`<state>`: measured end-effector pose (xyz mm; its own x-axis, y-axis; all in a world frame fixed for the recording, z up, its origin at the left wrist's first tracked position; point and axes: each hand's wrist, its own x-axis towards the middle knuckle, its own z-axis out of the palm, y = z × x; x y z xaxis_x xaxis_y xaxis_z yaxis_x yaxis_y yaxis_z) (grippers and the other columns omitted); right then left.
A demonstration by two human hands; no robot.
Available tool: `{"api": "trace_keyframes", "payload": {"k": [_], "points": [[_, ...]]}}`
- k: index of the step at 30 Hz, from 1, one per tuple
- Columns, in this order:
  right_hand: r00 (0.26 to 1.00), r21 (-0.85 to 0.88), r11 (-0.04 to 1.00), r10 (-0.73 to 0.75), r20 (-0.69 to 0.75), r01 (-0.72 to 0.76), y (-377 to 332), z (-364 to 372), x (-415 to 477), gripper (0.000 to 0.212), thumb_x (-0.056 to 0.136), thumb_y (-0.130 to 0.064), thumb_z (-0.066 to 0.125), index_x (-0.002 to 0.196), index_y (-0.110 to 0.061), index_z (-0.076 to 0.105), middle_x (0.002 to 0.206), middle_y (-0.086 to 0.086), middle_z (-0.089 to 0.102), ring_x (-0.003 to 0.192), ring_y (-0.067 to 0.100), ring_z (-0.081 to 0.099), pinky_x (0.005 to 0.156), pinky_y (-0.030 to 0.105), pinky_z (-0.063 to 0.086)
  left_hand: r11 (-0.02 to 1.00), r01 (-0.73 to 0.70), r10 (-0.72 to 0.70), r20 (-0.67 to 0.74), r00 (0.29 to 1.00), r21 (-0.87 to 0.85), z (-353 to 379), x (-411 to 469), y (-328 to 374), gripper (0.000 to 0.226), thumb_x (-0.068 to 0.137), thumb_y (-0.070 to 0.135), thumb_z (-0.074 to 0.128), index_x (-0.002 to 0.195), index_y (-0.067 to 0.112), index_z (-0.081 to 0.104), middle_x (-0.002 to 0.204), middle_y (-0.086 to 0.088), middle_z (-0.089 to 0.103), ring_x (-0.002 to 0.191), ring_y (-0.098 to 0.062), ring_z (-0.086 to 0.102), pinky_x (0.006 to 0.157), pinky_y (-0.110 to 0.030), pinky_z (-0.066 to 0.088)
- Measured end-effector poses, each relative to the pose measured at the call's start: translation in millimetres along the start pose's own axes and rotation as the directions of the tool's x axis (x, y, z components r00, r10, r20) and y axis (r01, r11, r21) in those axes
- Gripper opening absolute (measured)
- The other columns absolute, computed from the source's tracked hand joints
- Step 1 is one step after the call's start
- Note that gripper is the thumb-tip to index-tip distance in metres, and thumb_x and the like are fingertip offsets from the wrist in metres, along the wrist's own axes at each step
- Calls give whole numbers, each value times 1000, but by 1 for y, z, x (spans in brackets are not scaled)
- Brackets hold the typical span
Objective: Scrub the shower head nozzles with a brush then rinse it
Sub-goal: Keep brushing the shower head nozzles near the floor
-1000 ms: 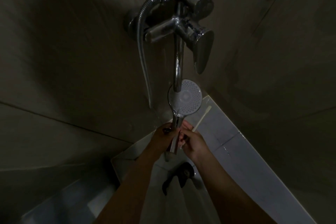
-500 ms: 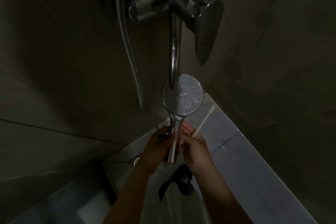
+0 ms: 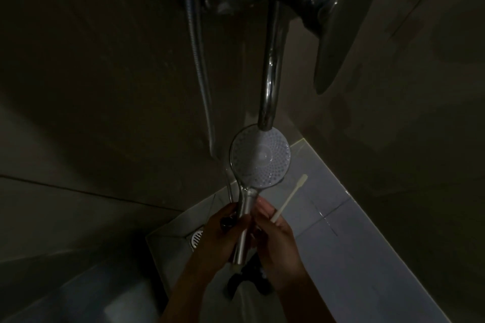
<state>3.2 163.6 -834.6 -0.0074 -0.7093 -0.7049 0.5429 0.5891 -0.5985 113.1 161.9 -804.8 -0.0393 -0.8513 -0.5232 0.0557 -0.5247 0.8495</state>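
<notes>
Dim frame, fine detail limited. L→R:
- hose hangs down the wall, its lower end lost behind the head.
- floor drain is just left of the left hand.
- Left hand fingers are wrapped round the handle of the shower head. The long axis is near-vertical in view: handle low, nozzle face up and turned toward the camera.
- spout drops from the mixer and its tip overlaps the top rim of the face. Can't tell if it touches or just sits in front.
- right hand is just right of the handle, fingers pinching the low end of the brush. The brush slants up-right, with its tip just below-right of the face rim, apart from the nozzles.
- lever is further right, well apart from both hands.
- dark object lies on the floor under the hands, unidentifiable.

Key relation: the nozzles lie up-left of the brush tip. The right hand is nearer, so my guess is a short inward tilt makes contact. Scrub contact not yet made. The spout tip crowds the top of the face and may block strokes there. The rinse will likely need a hand freed for the lever.
</notes>
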Motion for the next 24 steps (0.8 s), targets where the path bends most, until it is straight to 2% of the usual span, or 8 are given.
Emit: {"api": "trace_keyframes", "payload": {"k": [3, 5, 7, 11, 14, 16, 20, 24], "points": [[999, 11, 1000, -16, 37, 16, 2, 0, -3, 29, 87, 3, 50, 108, -7, 67, 101, 14, 72, 86, 25, 71, 65, 28, 56, 1000, 4, -4, -28, 1000, 3, -4, -3, -5, 13, 88, 15, 61, 95, 25, 66, 79, -3, 74, 72, -17, 71, 62, -20, 55], [999, 2, 1000, -24, 48, 23, 2, 1, -4, 30, 87, 7, 47, 106, -6, 67, 98, 15, 72, 81, 26, 70, 60, 26, 55, 1000, 5, -5, -40, 999, 7, -5, -4, -7, 15, 88, 14, 60, 98, 24, 65, 75, 3, 74, 68, -11, 71, 59, -15, 52], [999, -14, 999, -34, 31, 34, 1, 3, -2, 31, 85, 8, 47, 104, -5, 68, 99, 17, 71, 82, 28, 69, 60, 27, 55, 1000, 6, -6, -30, 1000, 1, -5, -4, -7, 17, 89, 12, 59, 102, 20, 64, 71, 8, 74, 65, -4, 69, 56, -11, 49], [996, -43, 995, -85, -4, 85, -3, 5, 3, 28, 83, 4, 53, 103, -6, 69, 104, 20, 70, 93, 35, 66, 68, 32, 52, 999, 19, -20, -25, 999, -44, -2, 2, -7, 17, 87, 15, 61, 104, 13, 65, 76, -3, 74, 69, -15, 70, 60, -20, 52], [998, -38, 997, -68, -18, 67, -11, 3, 9, 28, 81, 1, 58, 105, -8, 69, 104, 18, 71, 96, 35, 66, 70, 33, 52, 999, 6, -7, -10, 1000, -54, 3, 11, -5, 22, 79, 27, 64, 99, 17, 67, 76, -1, 73, 71, -14, 70, 61, -22, 52], [997, -41, 996, -75, -2, 75, -19, 3, 13, 29, 84, 4, 56, 107, -10, 68, 104, 14, 72, 97, 32, 67, 73, 33, 54, 999, 6, -5, 2, 1000, -51, 7, 18, -2, 24, 80, 27, 64, 100, 14, 66, 70, 0, 72, 65, -12, 69, 58, -20, 51], [993, -20, 994, -110, 42, 111, -34, 6, 17, 28, 88, 3, 53, 108, -11, 66, 92, 8, 73, 71, 17, 69, 60, 27, 51, 995, -35, 38, 36, 999, -88, 13, 33, 3, 12, 90, 10, 58, 100, 9, 62, 63, 1, 68, 54, -11, 64, 50, -19, 49], [990, 10, 991, -135, 31, 135, -41, 6, 23, 27, 89, 2, 51, 109, -9, 64, 77, 4, 71, 49, 9, 56, 43, 19, 41, 990, -77, 84, 55, 995, -115, 19, 44, 6, 9, 90, 6, 56, 93, 12, 62, 62, 0, 68, 52, -11, 63, 51, -21, 51]]}}
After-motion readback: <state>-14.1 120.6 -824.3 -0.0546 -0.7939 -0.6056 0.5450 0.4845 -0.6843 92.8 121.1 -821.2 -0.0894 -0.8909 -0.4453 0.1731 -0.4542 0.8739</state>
